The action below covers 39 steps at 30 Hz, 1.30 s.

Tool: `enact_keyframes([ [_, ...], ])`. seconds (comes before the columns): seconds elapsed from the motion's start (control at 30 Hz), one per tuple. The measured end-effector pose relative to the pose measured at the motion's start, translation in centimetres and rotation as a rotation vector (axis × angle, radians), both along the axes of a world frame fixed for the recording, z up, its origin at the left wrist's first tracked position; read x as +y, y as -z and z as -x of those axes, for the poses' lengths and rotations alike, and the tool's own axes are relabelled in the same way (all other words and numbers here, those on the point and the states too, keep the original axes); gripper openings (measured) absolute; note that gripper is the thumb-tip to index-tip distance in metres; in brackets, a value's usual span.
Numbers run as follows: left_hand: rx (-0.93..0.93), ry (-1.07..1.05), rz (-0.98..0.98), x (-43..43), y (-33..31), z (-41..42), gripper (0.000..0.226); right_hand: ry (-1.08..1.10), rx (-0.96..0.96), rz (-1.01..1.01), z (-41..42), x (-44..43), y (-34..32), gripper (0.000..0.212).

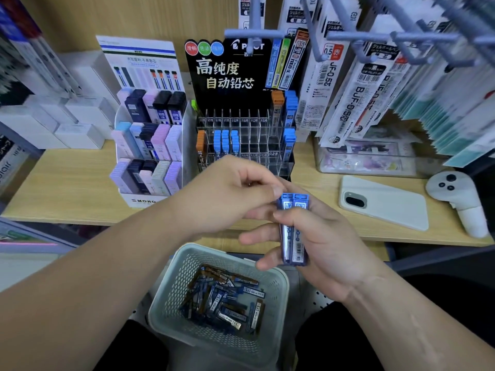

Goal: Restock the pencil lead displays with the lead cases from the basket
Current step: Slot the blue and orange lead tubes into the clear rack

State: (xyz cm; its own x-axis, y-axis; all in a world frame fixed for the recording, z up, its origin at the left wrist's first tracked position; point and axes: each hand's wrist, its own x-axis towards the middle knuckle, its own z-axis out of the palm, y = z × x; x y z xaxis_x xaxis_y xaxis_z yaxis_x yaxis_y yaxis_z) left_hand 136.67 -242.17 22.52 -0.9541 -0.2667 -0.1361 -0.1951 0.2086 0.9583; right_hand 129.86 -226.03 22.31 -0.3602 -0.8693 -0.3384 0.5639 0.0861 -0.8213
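At 6 o'clock, nearest me, the basket [278, 287] holds a heap of blue and brown loose cases [222, 301]. Just past it my right hand [326, 236] grips 2 blue lead cases [294, 231] upright, thumb across their fronts, fingers curled behind them. My left hand [227, 194], fingers curled, has a fingertip at their caps from 10 o'clock; I cannot tell whether it pinches them. Farther off at 12 o'clock stands the Pilot display [230, 76], with the Mono display [150, 156] at its 9 o'clock.
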Motion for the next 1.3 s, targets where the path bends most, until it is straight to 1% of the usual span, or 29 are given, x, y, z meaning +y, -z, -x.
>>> enact_keyframes([
  [0.1,-0.012,0.019,-0.159,0.3,0.2,-0.2,0.012,0.014,-0.022,-0.006,-0.1,0.0,0.0,0.053],
  [0.17,-0.008,0.008,-0.204,0.4,0.2,-0.2,0.011,0.03,-0.041,-0.01,0.0,0.1,0.1,0.055],
  [0.2,-0.011,-0.001,-0.204,0.5,0.1,-0.2,0.009,0.03,-0.041,-0.013,0.0,0.1,0.1,0.053],
  [0.33,-0.053,-0.043,-0.196,0.6,0.4,0.1,0.006,0.027,-0.005,-0.045,0.2,0.2,0.1,0.031],
  [0.43,-0.089,-0.144,-0.227,0.7,0.8,0.4,0.007,0.138,-0.021,-0.114,0.5,0.1,0.2,0.025],
  [0.57,-0.064,-0.291,-0.227,0.2,1.2,0.9,0.007,0.287,-0.013,-0.202,1.1,0.3,0.9,0.019],
  [0.63,-0.049,-0.283,-0.211,0.3,1.2,1.1,0.006,0.322,-0.007,-0.206,1.2,0.4,1.1,0.015],
  [0.73,-0.047,-0.219,-0.19,0.8,0.5,1.3,0.006,0.328,0.006,-0.206,1.3,0.4,1.2,0.016],
  [0.8,-0.03,-0.238,-0.11,0.3,-0.2,1.4,0.005,0.339,0.0,-0.21,1.4,0.5,1.2,0.016],
  [0.93,0.043,-0.359,0.148,-3.0,-1.6,0.5,0.005,0.393,-0.005,-0.226,1.5,0.7,1.2,0.016],
  [1.0,0.01,-0.361,0.306,-4.1,-1.3,-0.2,0.009,0.397,0.004,-0.225,1.5,0.8,1.3,0.017],
  [1.13,-0.037,-0.358,0.558,-4.3,0.6,-0.3,0.009,0.4,0.021,-0.232,1.3,0.6,1.5,0.016],
  [1.2,-0.039,-0.349,0.631,-4.3,1.1,0.0,0.009,0.401,0.029,-0.234,1.2,0.5,1.6,0.016],
  [1.3,-0.036,-0.354,0.674,-4.5,1.6,0.3,0.01,0.395,0.035,-0.238,1.0,0.4,1.7,0.016],
])
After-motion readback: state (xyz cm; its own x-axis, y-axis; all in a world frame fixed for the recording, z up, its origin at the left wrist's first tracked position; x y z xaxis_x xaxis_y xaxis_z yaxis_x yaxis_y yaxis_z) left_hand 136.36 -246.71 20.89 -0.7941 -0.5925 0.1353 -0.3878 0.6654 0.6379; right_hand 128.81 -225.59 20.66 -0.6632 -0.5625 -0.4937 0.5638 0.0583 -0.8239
